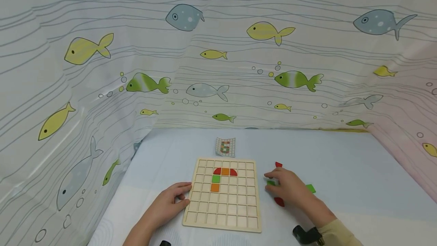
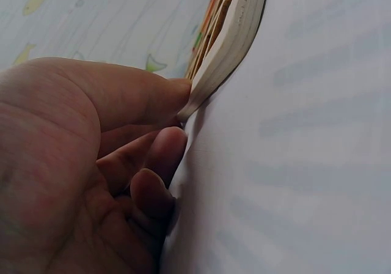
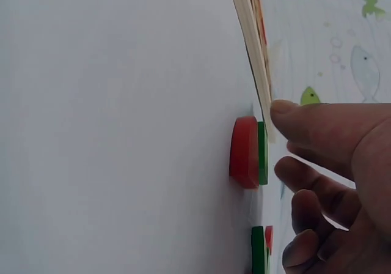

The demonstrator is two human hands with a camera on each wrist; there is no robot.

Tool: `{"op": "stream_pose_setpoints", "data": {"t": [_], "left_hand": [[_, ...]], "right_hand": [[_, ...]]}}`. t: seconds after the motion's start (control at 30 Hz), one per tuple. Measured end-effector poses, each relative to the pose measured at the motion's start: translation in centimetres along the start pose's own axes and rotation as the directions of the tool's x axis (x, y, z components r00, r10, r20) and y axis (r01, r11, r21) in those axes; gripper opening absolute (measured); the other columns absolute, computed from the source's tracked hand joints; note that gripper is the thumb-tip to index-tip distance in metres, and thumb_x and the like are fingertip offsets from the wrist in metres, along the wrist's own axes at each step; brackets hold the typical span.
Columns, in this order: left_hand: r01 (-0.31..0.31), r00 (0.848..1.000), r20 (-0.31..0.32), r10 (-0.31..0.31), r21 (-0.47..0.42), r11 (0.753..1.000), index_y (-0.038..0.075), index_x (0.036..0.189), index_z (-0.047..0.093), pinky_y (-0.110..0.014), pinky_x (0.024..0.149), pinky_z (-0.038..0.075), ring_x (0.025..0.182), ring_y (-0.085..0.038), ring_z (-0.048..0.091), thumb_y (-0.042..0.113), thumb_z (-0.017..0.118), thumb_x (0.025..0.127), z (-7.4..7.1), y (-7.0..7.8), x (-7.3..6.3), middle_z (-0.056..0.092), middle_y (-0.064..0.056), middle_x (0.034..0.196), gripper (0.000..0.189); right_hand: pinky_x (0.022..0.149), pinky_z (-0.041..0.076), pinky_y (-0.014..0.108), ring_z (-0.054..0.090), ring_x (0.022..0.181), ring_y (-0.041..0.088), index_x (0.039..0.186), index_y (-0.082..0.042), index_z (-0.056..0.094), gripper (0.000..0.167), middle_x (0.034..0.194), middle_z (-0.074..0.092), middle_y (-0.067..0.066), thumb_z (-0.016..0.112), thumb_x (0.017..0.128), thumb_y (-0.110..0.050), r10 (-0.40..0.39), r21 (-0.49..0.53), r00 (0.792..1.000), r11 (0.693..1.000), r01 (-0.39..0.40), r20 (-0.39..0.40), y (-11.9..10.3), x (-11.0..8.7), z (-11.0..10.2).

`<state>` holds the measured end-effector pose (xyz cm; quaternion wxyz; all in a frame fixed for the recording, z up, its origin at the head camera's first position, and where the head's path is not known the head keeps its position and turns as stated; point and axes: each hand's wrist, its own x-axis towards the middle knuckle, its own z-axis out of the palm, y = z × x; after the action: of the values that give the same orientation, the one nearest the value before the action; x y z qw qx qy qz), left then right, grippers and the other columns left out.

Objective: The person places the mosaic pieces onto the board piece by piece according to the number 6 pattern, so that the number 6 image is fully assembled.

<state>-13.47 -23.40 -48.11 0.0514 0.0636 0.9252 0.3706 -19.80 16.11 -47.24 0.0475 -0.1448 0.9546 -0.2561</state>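
A wooden grid board (image 1: 222,209) lies on the table, with red, orange and green tiles set in several squares near its top. My left hand (image 1: 169,203) rests at its left edge; in the left wrist view the thumb (image 2: 174,95) touches the board's corner (image 2: 229,54). To the board's right, my right hand (image 1: 289,187) hovers with fingers spread over loose pieces, holding nothing. A green piece (image 1: 271,182) shows between its thumb and fingers. A red curved piece (image 1: 279,202) lies near the thumb, a red one (image 1: 278,164) beyond the fingers, and a green one (image 1: 310,188) behind the hand.
Behind the board lies a small pattern card (image 1: 225,147) showing coloured tiles on a grid. A fish-print curtain (image 1: 239,67) surrounds the table (image 1: 341,162). A black device (image 1: 307,234) sits at the right wrist.
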Motion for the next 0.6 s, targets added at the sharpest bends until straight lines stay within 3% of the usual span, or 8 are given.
{"op": "stream_pose_setpoints", "data": {"t": [0.27,0.6], "left_hand": [[0.003,1.000,-0.003,-0.003,0.006,1.000,0.011,0.130,0.067,-0.025,0.071,0.041,0.085,-0.006,0.052,0.025,0.075,0.088,0.1,-0.1,0.0,0.057,0.010,0.132,0.045],[-0.003,1.000,-0.002,0.003,0.001,1.000,0.010,0.130,0.067,-0.025,0.069,0.041,0.084,-0.006,0.052,0.023,0.075,0.089,0.0,0.0,0.0,0.058,0.009,0.132,0.044]], "right_hand": [[0.081,0.050,0.037,0.059,0.092,0.013,0.109,-0.013,0.076,0.032,0.101,0.065,-0.008,0.084,0.078,-0.021,-0.040,-0.037,0.999,0.999,0.039,-0.022,1.6,-0.2,0.0],[0.082,0.050,0.038,0.063,0.094,0.015,0.102,-0.014,0.078,0.023,0.100,0.067,-0.007,0.083,0.080,-0.020,-0.058,-0.036,0.998,0.998,0.057,-0.017,1.4,-0.4,-0.6]]}}
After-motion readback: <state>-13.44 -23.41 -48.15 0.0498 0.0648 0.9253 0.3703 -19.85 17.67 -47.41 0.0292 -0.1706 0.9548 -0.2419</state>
